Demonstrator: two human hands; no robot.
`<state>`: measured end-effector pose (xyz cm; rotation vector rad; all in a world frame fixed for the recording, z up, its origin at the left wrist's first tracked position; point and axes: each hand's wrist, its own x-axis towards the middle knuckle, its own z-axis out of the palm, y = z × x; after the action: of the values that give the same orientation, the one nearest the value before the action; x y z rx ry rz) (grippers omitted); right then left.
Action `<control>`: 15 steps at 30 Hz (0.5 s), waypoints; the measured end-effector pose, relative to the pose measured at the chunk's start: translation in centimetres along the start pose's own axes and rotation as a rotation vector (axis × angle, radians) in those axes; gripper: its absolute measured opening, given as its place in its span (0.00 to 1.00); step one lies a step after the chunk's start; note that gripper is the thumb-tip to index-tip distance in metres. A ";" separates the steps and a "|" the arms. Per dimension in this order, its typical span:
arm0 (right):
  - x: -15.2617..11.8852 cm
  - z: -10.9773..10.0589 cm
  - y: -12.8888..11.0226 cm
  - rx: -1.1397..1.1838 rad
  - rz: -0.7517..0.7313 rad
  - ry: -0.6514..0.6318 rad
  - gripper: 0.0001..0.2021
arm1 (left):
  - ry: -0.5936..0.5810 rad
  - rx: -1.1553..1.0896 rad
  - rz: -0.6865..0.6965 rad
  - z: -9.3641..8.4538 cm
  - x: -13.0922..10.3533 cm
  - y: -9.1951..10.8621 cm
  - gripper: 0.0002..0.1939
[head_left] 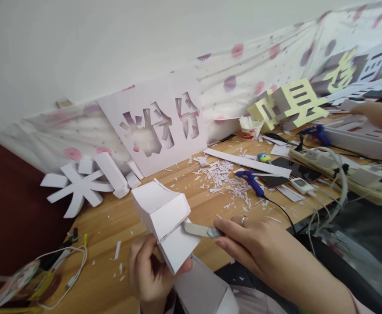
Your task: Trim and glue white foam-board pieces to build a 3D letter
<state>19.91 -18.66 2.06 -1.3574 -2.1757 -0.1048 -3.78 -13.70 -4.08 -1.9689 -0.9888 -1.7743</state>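
Desk point(112, 233) is biggest, wood-topped, w/ a spotted sheet point(230, 65) hung on the wall behind; white board point(174, 150) w/ cut-out characters leans there, upright but tilted back; yellow-faced characters point(304, 104) stand at far R; white 3-D character point(81, 187) sits L of the board; white folded form point(171, 218) is up front, ctr., above the near part of the desk; R hand point(263, 248) is closed, pinching the knife point(199, 230) btwn thumb & fingers, blade flat-ish against the form; L hand point(148, 266) grips the form's lower end, fingers curled, thumb on the near edge; another person's hand point(370, 115) is at far R; blue glue gun point(251, 183) lies beyond the R hand, nr. a paper cup point(250, 131) & white scraps point(220, 174), the smallest bits.
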 end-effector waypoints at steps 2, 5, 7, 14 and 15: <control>-0.2 0.2 0.6 0.006 0.002 -0.003 0.31 | -0.025 0.005 -0.017 0.0 -0.2 0.0 0.30; -0.8 0.8 2.4 -0.062 0.070 -0.041 0.30 | -0.021 -0.004 -0.065 -0.2 -0.7 0.0 0.30; -1.2 1.3 3.7 -0.096 0.144 -0.065 0.30 | 0.037 -0.021 -0.122 -0.3 -1.1 -0.2 0.30; -2.3 1.7 4.1 0.357 0.298 -0.137 0.14 | -0.006 -0.112 -0.241 0.1 0.0 -1.1 0.30; -2.2 1.6 3.9 0.426 0.292 -0.143 0.13 | -0.010 -0.131 -0.247 0.3 0.5 -1.2 0.30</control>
<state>23.21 -18.01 -1.25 -1.4385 -1.9343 0.5499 -4.34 -12.48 -3.92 -2.0067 -1.1914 -2.0081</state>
